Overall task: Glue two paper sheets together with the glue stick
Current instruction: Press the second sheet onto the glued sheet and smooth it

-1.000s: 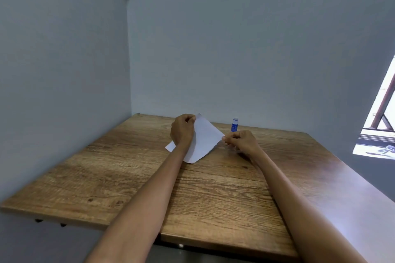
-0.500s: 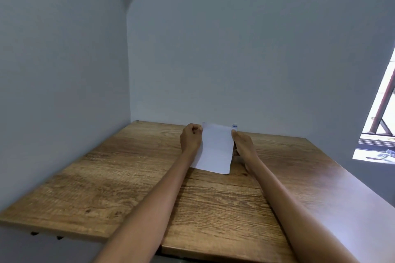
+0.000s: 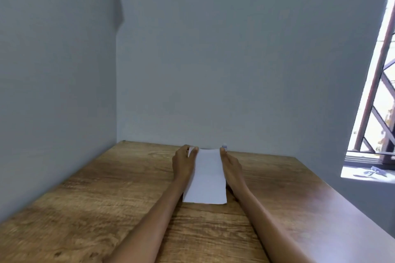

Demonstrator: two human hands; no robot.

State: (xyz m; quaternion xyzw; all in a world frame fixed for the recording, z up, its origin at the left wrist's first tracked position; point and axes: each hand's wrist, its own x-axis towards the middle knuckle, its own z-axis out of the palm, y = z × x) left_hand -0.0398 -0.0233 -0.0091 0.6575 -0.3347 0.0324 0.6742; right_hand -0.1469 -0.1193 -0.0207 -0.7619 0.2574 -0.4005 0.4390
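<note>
Wood-grain table (image 3: 89, 209) in a wall corner; white paper sheet (image 3: 206, 177) flat near its far edge; glue stick (image 3: 224, 146) beyond

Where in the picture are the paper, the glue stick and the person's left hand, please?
paper (image 3: 206, 177): head view, middle of the white sheet.
glue stick (image 3: 224, 146): head view, its cap, showing past the right fingertips.
left hand (image 3: 183, 163): head view, back of the hand at the sheet's left edge.

- paper sheet (image 3: 205, 175): plain white, faint bluish shade
- table (image 3: 89, 209): warm brown wood with dark streaked grain
- glue stick (image 3: 224, 146), at the sheet's 1 o'clock: pale cap, trace of blue
- walls (image 3: 235, 60): flat grey-blue
- window frame (image 3: 372, 83): reddish brown
</note>
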